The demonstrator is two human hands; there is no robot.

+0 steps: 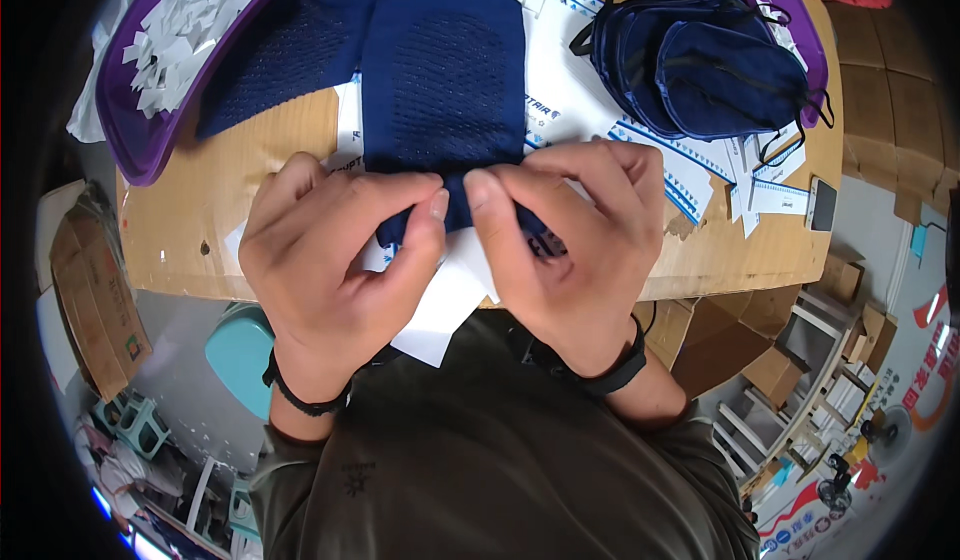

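Note:
A navy blue sock, rounded at its far end and covered with rows of small dots, lies flat on the table in front of me. My left hand pinches its near edge between thumb and forefinger. Close beside it, my right hand is also closed on that edge, its thumb on top. The fabric bunches a little between the two hands, and whatever small thing the fingertips may hold there is hidden. White paper pokes out below the hands, over the table's front edge.
More navy fabric lies to the left, beside a purple tray of white paper strips. Stacked navy eye masks with black straps are at the right, near another purple tray. Printed cards and a phone lie there too.

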